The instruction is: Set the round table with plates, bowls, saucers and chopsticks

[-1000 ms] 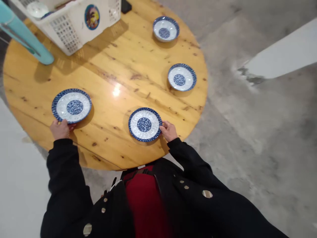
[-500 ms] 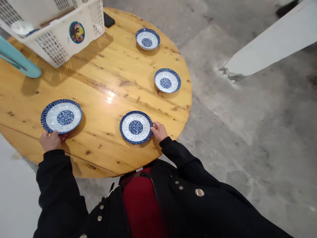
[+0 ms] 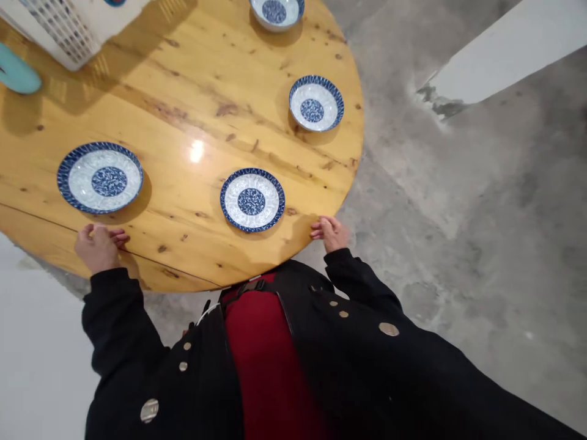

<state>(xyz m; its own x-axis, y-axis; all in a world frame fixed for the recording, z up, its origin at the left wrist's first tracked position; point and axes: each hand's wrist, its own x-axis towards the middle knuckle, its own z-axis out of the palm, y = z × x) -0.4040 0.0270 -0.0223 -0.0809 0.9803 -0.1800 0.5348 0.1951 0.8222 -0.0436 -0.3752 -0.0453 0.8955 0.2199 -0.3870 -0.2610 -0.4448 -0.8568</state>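
Just below a large blue-and-white plate [image 3: 109,181] at the left, my left hand [image 3: 99,246] hovers with its fingers apart, holding nothing. A smaller blue-rimmed plate [image 3: 252,200] lies flat near the front of the wooden table. My right hand [image 3: 332,233] is at the table's right front edge, away from that plate, its fingers loosely apart and nothing in them. Farther back on the right sits a blue-and-white bowl [image 3: 316,104], and behind it another bowl [image 3: 277,12], cut off by the top of the view.
The round wooden table [image 3: 183,146] has its curved edge close to my body. A white plastic basket [image 3: 68,30] stands at the back left, beside a turquoise object [image 3: 16,70]. A white post [image 3: 486,61] rises from the concrete floor [image 3: 458,183] at the right.
Both hands have let go of the plate rims. My left hand has drawn slightly back and my right hand has moved right to the table edge. The view has tipped downward.
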